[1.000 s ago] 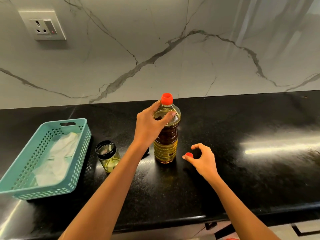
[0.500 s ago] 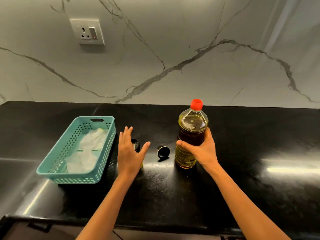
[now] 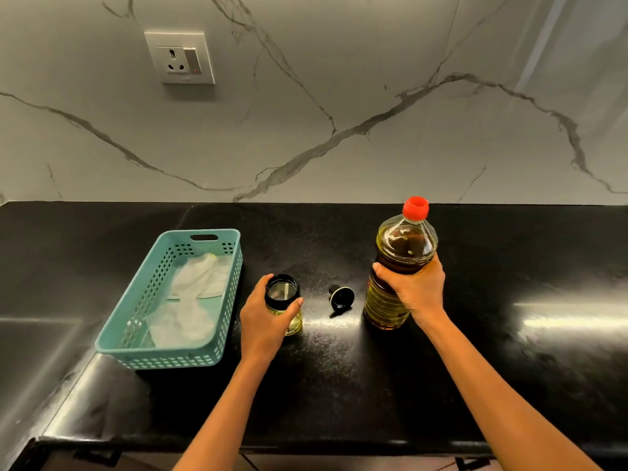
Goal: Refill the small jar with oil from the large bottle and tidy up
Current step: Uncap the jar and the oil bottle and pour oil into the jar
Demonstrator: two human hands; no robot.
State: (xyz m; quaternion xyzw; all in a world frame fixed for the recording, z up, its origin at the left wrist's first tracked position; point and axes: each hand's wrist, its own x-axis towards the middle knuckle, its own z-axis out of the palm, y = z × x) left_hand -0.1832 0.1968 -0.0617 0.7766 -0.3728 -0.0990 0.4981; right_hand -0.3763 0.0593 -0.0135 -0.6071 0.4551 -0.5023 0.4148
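Soft, even light fills the frame, rather dim, with a grey-green cast. The glossy black desk [image 3: 339,385] throws hard white glare streaks at middle right and a wider, duller sheen at lower left. A pale band of reflected light runs down the marble wall [image 3: 339,96] at upper right. Light passes through the large bottle [image 3: 404,243], so its oil glows amber, with small highlights on the shoulder. A soft shadow pools below the basket [image 3: 170,360] on its near side. Wide-angle distortion bows the desk's back edge and tilts the socket [image 3: 180,57]. The centre is fairly sharp; the lower corners go dark and soft.
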